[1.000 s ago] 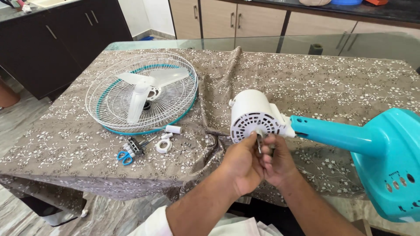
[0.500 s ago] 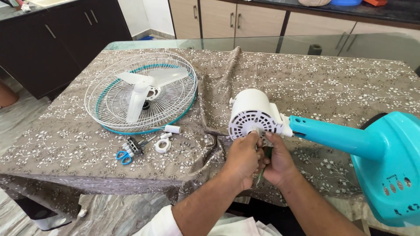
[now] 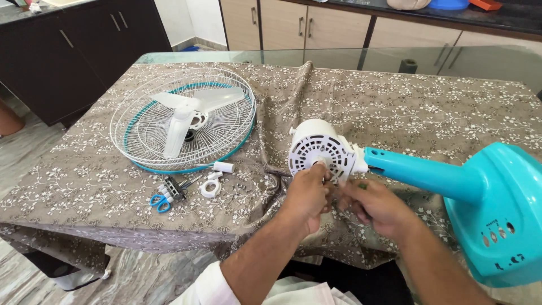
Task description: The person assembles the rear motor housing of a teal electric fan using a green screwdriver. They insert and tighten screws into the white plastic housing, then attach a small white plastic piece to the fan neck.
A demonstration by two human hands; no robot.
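We find the white fan motor housing (image 3: 319, 149) lying on the surface, rigid, likely heavy; best held by its casing. Left hand (image 3: 307, 195) fingers pinch its shaft; right hand (image 3: 375, 204) fingers curl just beside it.

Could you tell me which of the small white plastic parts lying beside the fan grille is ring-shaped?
The white ring, lying flat nearest the table's front edge; the white cap above it is a short cylinder on its side.

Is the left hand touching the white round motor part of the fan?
Touching. The head view shows the left hand with its fingertips pressed against the vented face of the white motor housing, no gap between them.
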